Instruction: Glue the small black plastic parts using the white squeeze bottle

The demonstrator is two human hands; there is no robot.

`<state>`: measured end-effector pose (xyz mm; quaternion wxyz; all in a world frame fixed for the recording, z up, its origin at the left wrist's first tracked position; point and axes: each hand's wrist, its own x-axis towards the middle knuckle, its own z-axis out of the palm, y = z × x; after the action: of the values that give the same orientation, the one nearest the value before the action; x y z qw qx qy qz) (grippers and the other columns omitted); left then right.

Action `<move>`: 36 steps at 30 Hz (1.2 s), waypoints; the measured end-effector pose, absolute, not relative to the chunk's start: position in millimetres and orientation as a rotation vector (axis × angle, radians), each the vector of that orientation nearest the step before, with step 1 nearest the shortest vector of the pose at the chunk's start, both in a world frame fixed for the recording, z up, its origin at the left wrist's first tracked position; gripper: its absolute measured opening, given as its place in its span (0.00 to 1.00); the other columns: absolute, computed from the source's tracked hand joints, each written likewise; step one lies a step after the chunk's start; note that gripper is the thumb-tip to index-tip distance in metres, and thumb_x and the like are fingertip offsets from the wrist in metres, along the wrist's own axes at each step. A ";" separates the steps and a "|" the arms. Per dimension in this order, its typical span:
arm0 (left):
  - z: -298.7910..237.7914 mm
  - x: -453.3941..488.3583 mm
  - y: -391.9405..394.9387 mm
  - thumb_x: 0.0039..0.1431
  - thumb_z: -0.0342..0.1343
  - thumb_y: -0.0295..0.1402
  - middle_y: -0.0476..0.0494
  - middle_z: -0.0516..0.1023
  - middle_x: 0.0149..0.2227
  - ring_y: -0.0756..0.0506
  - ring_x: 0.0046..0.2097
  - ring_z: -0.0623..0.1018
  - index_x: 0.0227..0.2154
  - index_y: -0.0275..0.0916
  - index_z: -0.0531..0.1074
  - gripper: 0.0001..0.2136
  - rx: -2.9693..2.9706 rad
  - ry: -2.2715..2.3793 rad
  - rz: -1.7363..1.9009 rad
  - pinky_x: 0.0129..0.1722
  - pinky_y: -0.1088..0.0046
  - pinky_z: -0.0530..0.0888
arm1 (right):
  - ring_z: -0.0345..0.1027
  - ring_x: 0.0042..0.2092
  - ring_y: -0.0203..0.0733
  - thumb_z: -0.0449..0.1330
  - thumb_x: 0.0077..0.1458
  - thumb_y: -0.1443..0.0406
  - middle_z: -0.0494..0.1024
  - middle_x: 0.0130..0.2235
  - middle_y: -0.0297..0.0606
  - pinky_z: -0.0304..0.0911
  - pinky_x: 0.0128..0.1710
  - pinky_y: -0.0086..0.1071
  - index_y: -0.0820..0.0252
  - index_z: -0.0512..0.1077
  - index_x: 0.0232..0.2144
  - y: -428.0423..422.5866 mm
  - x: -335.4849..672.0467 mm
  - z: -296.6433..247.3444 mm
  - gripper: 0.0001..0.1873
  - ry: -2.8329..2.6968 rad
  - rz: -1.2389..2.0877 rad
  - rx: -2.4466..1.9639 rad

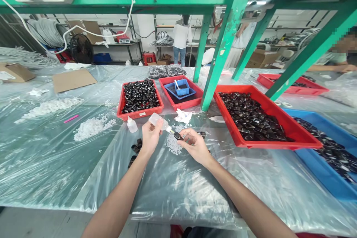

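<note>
My left hand (pixel 151 136) is closed round a translucent squeeze bottle (pixel 159 121), tilted with its nozzle pointing down to the right. The nozzle tip is at a small black plastic part (pixel 177 136); whether they touch I cannot tell. That part is pinched between the thumb and fingers of my right hand (pixel 195 145). Beneath the hands lies a scatter of small white pieces (pixel 174 145). Several black parts (pixel 136 146) rest beside my left wrist, partly hidden by it. A second squeeze bottle (pixel 132 125) stands upright left of my left hand.
Red trays of black parts stand at the back left (pixel 119 113) and right (pixel 237 139); between them, another red tray (pixel 178 106) holds blue trays. A blue tray (pixel 312 163) is far right. A green post (pixel 213 67) rises behind my hands. White piles (pixel 93 126) lie left. People stand beyond.
</note>
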<state>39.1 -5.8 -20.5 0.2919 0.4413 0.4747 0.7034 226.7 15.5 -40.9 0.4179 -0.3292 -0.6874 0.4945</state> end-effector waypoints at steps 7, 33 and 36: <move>-22.5 38.4 -6.0 0.57 0.62 0.51 0.49 0.71 0.21 0.52 0.22 0.66 0.25 0.36 0.74 0.21 1.172 1.236 1.855 0.22 0.75 0.62 | 0.66 0.29 0.38 0.66 0.55 0.54 0.74 0.31 0.34 0.55 0.24 0.31 0.55 0.73 0.40 14.2 230.3 -44.2 0.15 -1.834 1.048 -0.864; -17.4 42.6 -8.1 0.54 0.63 0.53 0.49 0.70 0.21 0.52 0.21 0.65 0.25 0.36 0.73 0.22 1.070 1.217 1.884 0.22 0.74 0.62 | 0.69 0.30 0.38 0.65 0.58 0.59 0.76 0.35 0.36 0.59 0.25 0.31 0.54 0.72 0.39 9.1 231.4 -37.2 0.09 -1.883 0.885 -0.794; -16.5 42.2 -7.8 0.55 0.62 0.53 0.49 0.71 0.22 0.52 0.22 0.66 0.27 0.36 0.74 0.21 1.041 1.188 1.873 0.22 0.75 0.61 | 0.69 0.30 0.38 0.65 0.58 0.59 0.78 0.37 0.37 0.59 0.25 0.31 0.54 0.73 0.40 9.5 231.6 -36.6 0.09 -1.872 0.889 -0.807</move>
<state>42.2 -7.8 -16.5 0.3388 0.3997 0.4563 0.7192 231.6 9.5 -36.6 0.4429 -0.3254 -0.7546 0.3585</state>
